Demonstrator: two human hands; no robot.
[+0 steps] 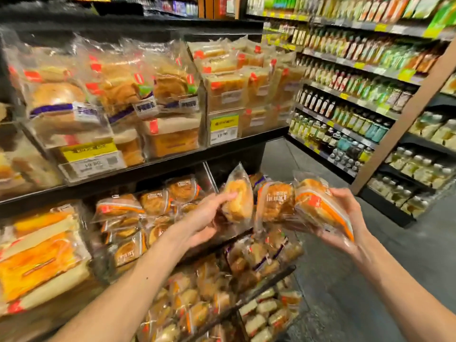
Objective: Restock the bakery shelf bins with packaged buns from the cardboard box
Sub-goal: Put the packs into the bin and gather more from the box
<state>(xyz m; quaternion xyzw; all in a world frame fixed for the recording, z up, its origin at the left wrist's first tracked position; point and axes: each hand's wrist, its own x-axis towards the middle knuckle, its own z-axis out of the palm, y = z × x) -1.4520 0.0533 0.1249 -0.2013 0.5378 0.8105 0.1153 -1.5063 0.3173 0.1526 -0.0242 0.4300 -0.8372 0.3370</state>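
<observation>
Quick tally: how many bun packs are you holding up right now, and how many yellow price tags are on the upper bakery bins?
Clear plastic-wrapped bun packs held up between left hand and right hand: 3
Yellow paper price tags on the upper bins: 2
Total: 5

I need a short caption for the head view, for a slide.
The left hand and right hand grip packaged buns before stocked bakery shelf bins.

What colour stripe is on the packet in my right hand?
The packet has an orange stripe; head view.
</observation>
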